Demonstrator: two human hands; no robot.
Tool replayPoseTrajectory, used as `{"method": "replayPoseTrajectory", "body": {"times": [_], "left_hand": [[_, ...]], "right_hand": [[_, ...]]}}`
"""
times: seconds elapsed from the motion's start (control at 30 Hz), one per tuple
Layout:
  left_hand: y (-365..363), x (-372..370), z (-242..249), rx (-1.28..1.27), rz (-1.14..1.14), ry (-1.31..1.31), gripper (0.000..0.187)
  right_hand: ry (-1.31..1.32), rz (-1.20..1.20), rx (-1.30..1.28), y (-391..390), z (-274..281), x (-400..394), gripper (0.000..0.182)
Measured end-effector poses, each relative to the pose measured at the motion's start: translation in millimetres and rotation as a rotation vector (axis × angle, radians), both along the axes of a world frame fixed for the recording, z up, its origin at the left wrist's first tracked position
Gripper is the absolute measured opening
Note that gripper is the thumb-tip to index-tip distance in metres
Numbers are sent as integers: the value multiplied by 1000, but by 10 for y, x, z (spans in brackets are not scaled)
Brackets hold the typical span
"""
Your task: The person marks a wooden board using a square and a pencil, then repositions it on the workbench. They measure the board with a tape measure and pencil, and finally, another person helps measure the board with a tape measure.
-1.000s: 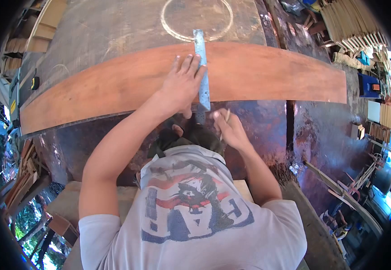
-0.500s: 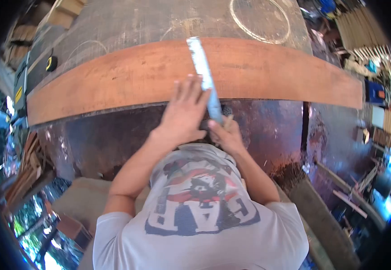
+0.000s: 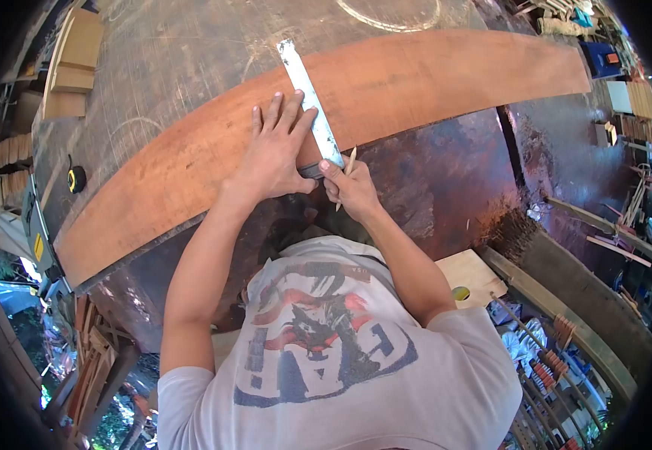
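A long reddish-brown wooden board (image 3: 431, 79) lies across the worktable. Across its width rests a try square, its bright metal blade (image 3: 309, 101) reaching past the far edge. The square's dark stock (image 3: 311, 171) sits along the board's near edge, partly hidden by my hands. My left hand (image 3: 272, 154) lies on the board left of the blade, fingers spread and fingertips touching or close to the blade, the thumb by the stock. My right hand (image 3: 354, 187) is closed around a thin pencil (image 3: 351, 161), its thumb at the blade's near end.
A tape measure (image 3: 76, 178) lies on the worktable (image 3: 191, 64) to the left. Wooden blocks (image 3: 75, 56) stand at the back left. By the board's left end is a dark case with a yellow label (image 3: 39, 246). A blue box (image 3: 602, 60) is near its right end.
The view has turned and shifted, so the board now slants up to the right. My right hand has come up to the blade's near end, and the pencil shows clearly.
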State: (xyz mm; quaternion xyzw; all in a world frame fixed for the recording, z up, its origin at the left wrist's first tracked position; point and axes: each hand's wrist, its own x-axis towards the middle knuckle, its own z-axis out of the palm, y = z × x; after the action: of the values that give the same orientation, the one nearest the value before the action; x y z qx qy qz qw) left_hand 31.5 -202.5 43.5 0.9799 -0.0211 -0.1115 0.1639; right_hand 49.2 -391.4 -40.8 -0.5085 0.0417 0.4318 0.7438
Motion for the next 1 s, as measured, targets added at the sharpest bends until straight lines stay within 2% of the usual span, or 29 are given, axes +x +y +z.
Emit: {"method": "replayPoseTrajectory", "body": {"times": [0.27, 0.57, 0.67, 1.0], "left_hand": [[-74, 87, 97, 49, 13, 68, 112], [-69, 82, 71, 7, 22, 51, 114], [-65, 102, 97, 16, 27, 87, 115], [-61, 112, 100, 9, 23, 74, 115]], "right_hand": [[28, 35, -5, -22, -56, 61, 37], [-111, 102, -81, -51, -56, 84, 44], [-75, 87, -35, -46, -108, 60, 31], [-126, 101, -65, -45, -31, 93, 32]]}}
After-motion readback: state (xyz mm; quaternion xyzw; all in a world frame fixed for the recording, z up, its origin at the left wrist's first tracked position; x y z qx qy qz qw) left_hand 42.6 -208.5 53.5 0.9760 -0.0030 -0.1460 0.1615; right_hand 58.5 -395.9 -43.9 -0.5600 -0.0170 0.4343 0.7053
